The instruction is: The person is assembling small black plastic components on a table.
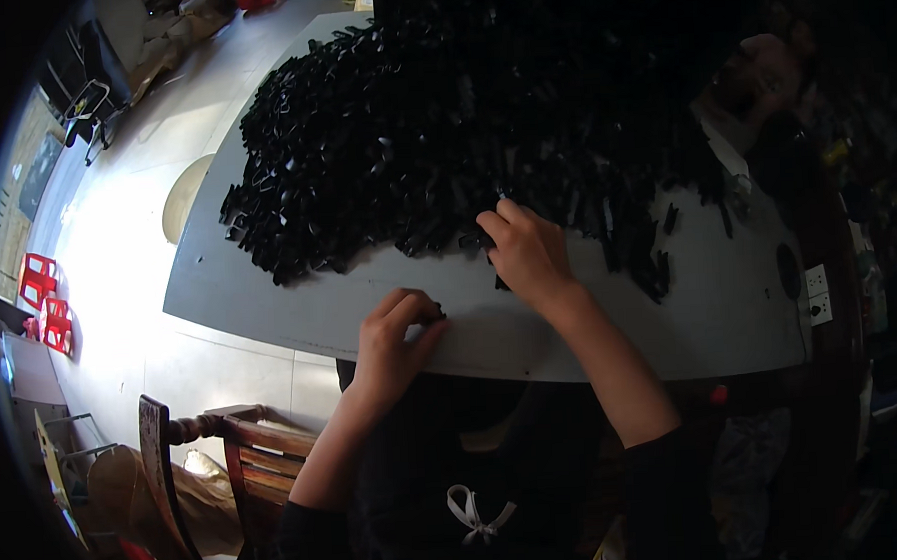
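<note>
A large heap of small, shiny black pieces (pixel 333 155), which look like plastic, covers much of the grey table (pixel 270 313). My left hand (pixel 386 343) is near the table's front edge, thumb and fingers closed on a small black piece that shows at the fingertips. Farther forward and to the right, my right hand (pixel 529 251) reaches the heap's near edge. Its fingers are pinched together, with a black piece partly showing under them; the exact shape is hidden. Several loose black strips (pixel 658 271) lie right of that hand.
Across the table at the far right is another person (pixel 750 87), in deep shadow. A wooden chair (pixel 266 448) stands at the near left. Red stools (pixel 55 322) are on the floor farther left. A wall socket (pixel 817 294) is beside the table's right end.
</note>
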A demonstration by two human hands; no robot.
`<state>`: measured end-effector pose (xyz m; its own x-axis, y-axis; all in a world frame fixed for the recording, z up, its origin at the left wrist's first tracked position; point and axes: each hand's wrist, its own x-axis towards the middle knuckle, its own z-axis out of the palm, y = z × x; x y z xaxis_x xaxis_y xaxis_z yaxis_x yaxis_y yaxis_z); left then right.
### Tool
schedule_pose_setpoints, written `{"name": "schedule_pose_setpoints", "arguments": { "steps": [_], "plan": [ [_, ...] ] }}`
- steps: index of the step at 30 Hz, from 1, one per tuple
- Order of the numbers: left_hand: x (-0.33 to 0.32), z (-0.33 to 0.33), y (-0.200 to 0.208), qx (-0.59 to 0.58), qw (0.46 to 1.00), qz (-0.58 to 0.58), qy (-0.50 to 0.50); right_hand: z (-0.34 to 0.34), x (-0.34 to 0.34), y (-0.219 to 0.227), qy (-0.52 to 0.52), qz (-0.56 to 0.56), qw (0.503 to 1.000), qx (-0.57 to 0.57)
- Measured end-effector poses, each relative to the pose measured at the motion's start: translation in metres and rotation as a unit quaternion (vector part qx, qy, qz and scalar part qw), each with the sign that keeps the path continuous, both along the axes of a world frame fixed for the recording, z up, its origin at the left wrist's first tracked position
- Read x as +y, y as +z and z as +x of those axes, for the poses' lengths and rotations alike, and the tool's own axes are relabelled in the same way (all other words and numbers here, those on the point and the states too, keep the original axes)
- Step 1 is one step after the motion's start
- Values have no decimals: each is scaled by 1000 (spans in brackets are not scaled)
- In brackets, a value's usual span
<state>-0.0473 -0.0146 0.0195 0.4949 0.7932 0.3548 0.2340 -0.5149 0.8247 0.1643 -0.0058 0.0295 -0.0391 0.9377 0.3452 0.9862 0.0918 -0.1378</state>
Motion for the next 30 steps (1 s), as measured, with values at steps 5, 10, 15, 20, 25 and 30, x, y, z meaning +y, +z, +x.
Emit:
{"name": "schedule_pose_setpoints", "arguments": {
  "steps": [5, 10, 15, 20, 25, 30],
  "plan": [
    [-2, -3, 9, -19, 999, 1, -28, -2, -26, 23, 4, 131, 987, 90],
    [-9, -7, 18, -63, 996, -38, -51, -17, -84, 42, 71, -79, 964, 244],
    [-17, -8, 32, -74, 994, -39, -73, -28, -114, 44, 129, -32, 968, 212],
    [-22, -6, 39, -64, 994, -13, -86, -26, -118, 50, 127, -16, 975, 180],
    [-24, -8, 38, -31, 992, -13, -118, -22, -122, 50, 128, -35, 978, 161],
    [-28, -2, 37, -104, 974, -58, -194, -24, -127, 49, 149, -47, 975, 161]
  ]
}}
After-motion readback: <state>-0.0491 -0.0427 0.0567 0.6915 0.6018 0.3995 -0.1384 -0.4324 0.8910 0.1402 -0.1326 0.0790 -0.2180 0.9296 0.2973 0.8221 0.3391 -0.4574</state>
